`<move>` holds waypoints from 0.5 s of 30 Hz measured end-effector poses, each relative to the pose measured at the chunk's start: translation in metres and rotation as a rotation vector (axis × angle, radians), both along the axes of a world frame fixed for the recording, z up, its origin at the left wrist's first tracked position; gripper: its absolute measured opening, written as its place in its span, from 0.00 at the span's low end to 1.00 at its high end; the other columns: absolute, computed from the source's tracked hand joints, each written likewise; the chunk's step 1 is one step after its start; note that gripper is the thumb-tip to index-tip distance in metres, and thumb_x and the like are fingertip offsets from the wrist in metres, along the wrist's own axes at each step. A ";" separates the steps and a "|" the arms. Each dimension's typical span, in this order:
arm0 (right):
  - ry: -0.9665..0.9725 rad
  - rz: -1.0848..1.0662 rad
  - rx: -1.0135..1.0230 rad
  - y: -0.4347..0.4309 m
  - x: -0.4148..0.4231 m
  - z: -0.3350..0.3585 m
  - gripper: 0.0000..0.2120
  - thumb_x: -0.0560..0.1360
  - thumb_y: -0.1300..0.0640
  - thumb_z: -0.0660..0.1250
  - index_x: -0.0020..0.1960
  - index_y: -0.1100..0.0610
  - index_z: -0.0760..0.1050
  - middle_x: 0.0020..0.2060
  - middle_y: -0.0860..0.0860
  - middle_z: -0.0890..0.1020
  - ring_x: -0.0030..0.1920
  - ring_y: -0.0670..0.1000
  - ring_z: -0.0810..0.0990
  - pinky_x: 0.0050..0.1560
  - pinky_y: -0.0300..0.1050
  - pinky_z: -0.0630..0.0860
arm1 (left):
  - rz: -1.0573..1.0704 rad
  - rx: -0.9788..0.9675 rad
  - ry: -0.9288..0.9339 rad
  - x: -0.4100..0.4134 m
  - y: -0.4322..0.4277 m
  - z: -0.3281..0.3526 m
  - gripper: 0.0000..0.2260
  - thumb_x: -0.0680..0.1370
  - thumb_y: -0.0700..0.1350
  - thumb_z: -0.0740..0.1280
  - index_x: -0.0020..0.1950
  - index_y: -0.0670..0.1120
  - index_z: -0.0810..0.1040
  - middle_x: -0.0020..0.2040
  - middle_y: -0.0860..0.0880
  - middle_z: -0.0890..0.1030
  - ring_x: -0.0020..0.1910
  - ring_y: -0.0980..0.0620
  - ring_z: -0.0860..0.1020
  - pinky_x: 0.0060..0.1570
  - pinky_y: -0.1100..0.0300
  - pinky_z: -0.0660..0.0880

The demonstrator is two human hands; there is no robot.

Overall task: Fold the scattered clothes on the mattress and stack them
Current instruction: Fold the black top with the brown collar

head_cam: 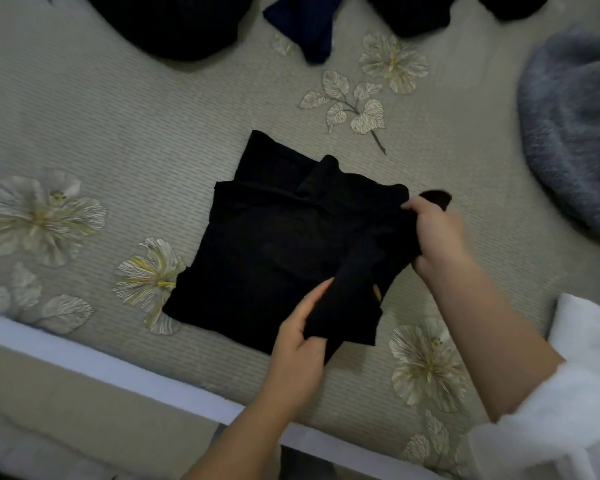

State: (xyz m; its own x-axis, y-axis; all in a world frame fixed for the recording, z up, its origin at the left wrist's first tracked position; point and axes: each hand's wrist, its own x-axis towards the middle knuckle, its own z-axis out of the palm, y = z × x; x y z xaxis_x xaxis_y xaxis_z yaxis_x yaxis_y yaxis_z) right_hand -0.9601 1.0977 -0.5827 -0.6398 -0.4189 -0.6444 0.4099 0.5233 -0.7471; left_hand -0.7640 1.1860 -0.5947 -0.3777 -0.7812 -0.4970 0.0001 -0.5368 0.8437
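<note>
Black garment (267, 244) lies partly folded on mattress (118, 140). Left hand (300, 336) grips its near edge. Right hand (437, 233) grips its right side.

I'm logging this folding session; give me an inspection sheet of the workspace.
Surface: mattress, pale cover with flower print.
Job's things: black garment, partly folded, in the middle; dark clothes and a navy piece at the far edge; grey fluffy garment at right.
Clutter: nothing seen.
Hands: left hand grips a fold at the black garment's near side; right hand grips its right edge.
Cables: nothing seen.
Surroundings: white bed edge nearest the person; white sleeve on the right arm.
</note>
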 end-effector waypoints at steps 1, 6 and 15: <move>0.055 0.031 -0.009 -0.011 0.010 0.002 0.12 0.69 0.64 0.67 0.53 0.60 0.72 0.45 0.58 0.79 0.44 0.55 0.80 0.45 0.50 0.80 | 0.070 0.032 0.007 0.007 -0.005 0.002 0.23 0.79 0.31 0.60 0.61 0.59 0.74 0.56 0.66 0.79 0.59 0.67 0.75 0.57 0.71 0.72; 0.202 0.416 -0.043 -0.064 0.072 0.003 0.29 0.69 0.59 0.68 0.70 0.56 0.68 0.56 0.53 0.79 0.54 0.53 0.80 0.55 0.52 0.79 | 0.370 0.259 -0.004 0.048 -0.017 -0.011 0.19 0.79 0.34 0.61 0.59 0.57 0.77 0.53 0.58 0.83 0.53 0.59 0.80 0.51 0.63 0.78; 0.230 0.784 0.102 -0.072 0.109 -0.031 0.23 0.77 0.59 0.65 0.71 0.56 0.66 0.47 0.52 0.80 0.48 0.50 0.81 0.47 0.44 0.79 | 0.516 0.469 -0.033 0.100 -0.024 -0.036 0.21 0.77 0.42 0.68 0.68 0.48 0.68 0.52 0.51 0.82 0.52 0.52 0.82 0.52 0.55 0.79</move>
State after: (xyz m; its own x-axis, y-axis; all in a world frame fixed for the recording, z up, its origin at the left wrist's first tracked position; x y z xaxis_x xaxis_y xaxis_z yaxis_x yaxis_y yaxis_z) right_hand -0.8510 1.0258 -0.6140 -0.3069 -0.7451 -0.5922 -0.2601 0.6642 -0.7008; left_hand -0.6643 1.1622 -0.6305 0.0052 -0.5567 -0.8307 0.3312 -0.7828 0.5267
